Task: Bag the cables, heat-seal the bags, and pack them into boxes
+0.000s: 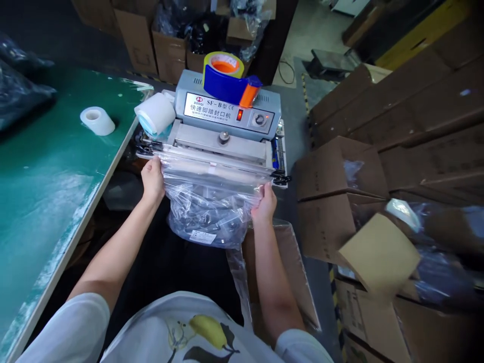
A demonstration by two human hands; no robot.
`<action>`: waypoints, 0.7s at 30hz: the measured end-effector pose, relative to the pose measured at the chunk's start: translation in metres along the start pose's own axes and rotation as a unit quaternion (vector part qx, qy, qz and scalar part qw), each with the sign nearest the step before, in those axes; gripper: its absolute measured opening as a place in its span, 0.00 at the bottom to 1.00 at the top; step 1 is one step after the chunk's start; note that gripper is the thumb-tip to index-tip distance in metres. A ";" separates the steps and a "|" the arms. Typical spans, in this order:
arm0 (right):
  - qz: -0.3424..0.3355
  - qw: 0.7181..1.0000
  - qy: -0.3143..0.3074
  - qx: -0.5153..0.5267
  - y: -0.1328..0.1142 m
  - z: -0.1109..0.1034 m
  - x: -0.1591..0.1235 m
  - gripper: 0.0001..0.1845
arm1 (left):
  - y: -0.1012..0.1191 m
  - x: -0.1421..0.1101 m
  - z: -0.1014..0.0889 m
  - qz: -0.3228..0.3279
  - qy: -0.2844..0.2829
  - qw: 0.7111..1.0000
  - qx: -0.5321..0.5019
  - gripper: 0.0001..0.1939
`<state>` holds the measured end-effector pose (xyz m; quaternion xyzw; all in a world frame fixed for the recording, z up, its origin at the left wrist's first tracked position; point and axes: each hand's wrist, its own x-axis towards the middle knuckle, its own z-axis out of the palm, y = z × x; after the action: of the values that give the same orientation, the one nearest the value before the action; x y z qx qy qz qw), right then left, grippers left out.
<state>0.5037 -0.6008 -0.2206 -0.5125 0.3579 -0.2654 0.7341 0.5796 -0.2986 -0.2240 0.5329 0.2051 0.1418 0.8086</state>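
A clear plastic bag (207, 209) hangs in front of a grey-blue bag sealing machine (227, 106), its upper edge up against the sealing bars (219, 159). Dark grey contents, whose kind I cannot make out, fill its lower part, and a white label (203, 237) shows near the bottom. My left hand (153, 179) is closed on the bag's upper left corner. At the upper right side, my right hand (264, 202) pinches the plastic, so the top is stretched between both hands. The machine's red switch (239, 115) is lit.
On the machine rests a blue tape dispenser (230, 85) with a tape roll. White rolls lie by its left side (155, 113) and on the green table (49, 161). Cardboard boxes (336, 222) are stacked right; an open carton (282, 267) stands below my right arm.
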 end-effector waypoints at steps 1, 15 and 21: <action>0.006 1.000 0.006 0.007 -0.001 0.000 -0.001 0.17 | 0.000 0.000 0.000 -0.006 0.000 1.000 -0.004 0.26; -0.079 0.996 -0.042 -0.019 -0.037 0.011 -0.011 0.17 | 0.014 -0.001 0.010 -0.063 -0.058 0.994 -0.061 0.17; -0.126 0.990 -0.068 -0.015 -0.044 -0.001 -0.027 0.27 | 0.022 -0.014 -0.002 0.010 -0.069 0.997 -0.038 0.22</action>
<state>0.4856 -0.5958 -0.1726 -0.5812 0.2435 -0.3154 0.7096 0.5661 -0.2943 -0.2018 0.5120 0.1384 0.1203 0.8392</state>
